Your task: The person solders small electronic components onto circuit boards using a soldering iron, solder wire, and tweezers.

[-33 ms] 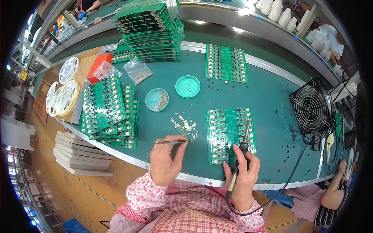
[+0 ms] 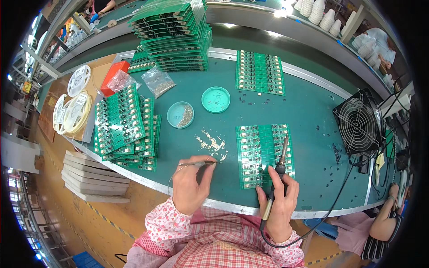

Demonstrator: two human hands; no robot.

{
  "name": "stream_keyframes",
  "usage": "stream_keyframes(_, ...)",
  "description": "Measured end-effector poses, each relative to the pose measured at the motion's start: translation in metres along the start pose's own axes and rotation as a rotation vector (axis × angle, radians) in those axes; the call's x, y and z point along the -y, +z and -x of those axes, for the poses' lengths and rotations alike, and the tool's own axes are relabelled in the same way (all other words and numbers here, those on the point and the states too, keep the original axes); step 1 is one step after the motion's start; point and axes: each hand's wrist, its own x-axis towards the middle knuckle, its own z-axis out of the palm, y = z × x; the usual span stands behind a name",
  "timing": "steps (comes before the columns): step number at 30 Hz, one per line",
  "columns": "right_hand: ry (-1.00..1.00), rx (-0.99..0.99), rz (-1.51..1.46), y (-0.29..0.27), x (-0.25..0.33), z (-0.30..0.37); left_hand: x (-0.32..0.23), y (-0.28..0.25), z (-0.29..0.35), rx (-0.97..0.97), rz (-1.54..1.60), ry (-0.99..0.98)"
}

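Observation:
My left hand (image 2: 190, 183) pinches slim metal tweezers (image 2: 199, 163) beside a scatter of tiny pale components (image 2: 212, 144). A thin wire-like strand curves down from the back of that hand. In my right hand (image 2: 282, 201) is a soldering iron (image 2: 279, 169), held like a pen, its tip pointing away from me. The iron lies over the right part of a green circuit board panel (image 2: 250, 154) with rows of small parts. Whether the tip touches the board I cannot tell.
Farther back lie another panel (image 2: 260, 73), a tall board stack (image 2: 174, 40) and two round dishes (image 2: 216, 99) (image 2: 180, 115). At left are piled boards (image 2: 118, 123), a red box (image 2: 115, 78) and tape reels (image 2: 77, 111). A black fan (image 2: 357, 121) stands right; the iron's cord (image 2: 333, 207) trails there.

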Motion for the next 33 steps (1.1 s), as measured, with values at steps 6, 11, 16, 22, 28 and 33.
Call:
stream_keyframes(6,-0.009,-0.024,-0.013,0.002,-0.002,0.001,-0.001,0.0,0.001,-0.006,-0.046,0.058)
stream_keyframes(11,-0.009,-0.034,-0.024,0.001,-0.002,0.001,0.0,0.001,0.001,-0.012,-0.077,0.116)
stream_keyframes(16,-0.02,-0.128,-0.131,-0.003,-0.009,0.005,-0.003,-0.002,0.001,0.014,-0.088,0.136)
stream_keyframes(22,-0.009,-0.301,-0.395,-0.016,-0.025,0.027,-0.025,0.007,0.014,0.115,0.045,0.156)
stream_keyframes(28,0.026,-0.332,-0.479,-0.012,-0.028,0.035,-0.028,0.024,0.021,0.162,0.067,0.256)
stream_keyframes(33,0.071,-0.372,-0.536,-0.009,-0.031,0.039,-0.029,0.025,0.021,0.168,0.039,0.277)
